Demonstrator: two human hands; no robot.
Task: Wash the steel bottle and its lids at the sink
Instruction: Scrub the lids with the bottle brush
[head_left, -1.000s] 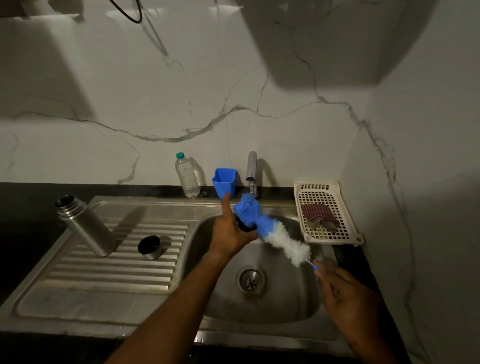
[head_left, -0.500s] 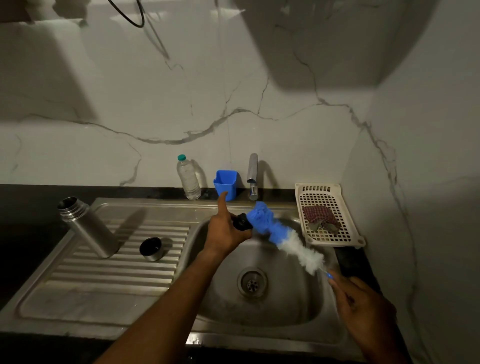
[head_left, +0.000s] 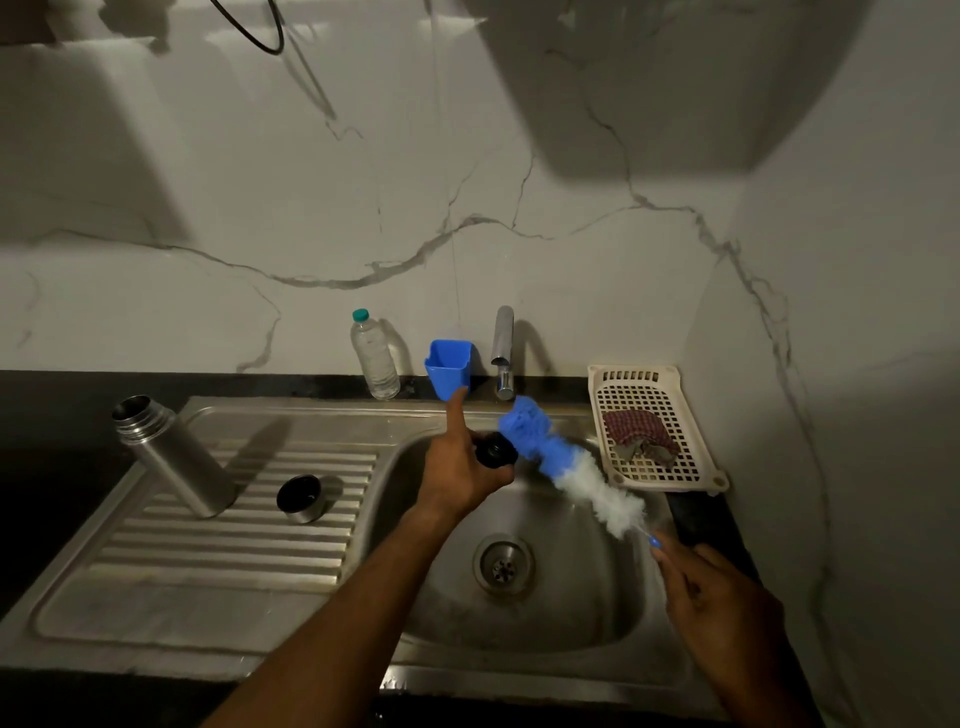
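Observation:
The open steel bottle (head_left: 171, 462) stands on the ribbed drainboard (head_left: 208, 545) at the left. A steel cap lid (head_left: 303, 498) with a dark inside lies beside it. Over the sink basin (head_left: 571, 597), my left hand (head_left: 462, 467) grips a small black lid (head_left: 495, 450), with the index finger pointing up. My right hand (head_left: 717, 597) holds the thin handle of a blue and white bottle brush (head_left: 566, 467). The brush's blue tip lies against the black lid, just below the tap (head_left: 503, 353).
A clear plastic water bottle (head_left: 374, 356) and a blue cup holder (head_left: 449, 369) stand at the back wall. A cream plastic basket (head_left: 654, 426) with a red cloth sits right of the basin. The drain (head_left: 503, 564) is in the basin's middle. Black counter surrounds the sink.
The brush has slid a little down and right along its length against the black lid. My left hand stays in place with the lid.

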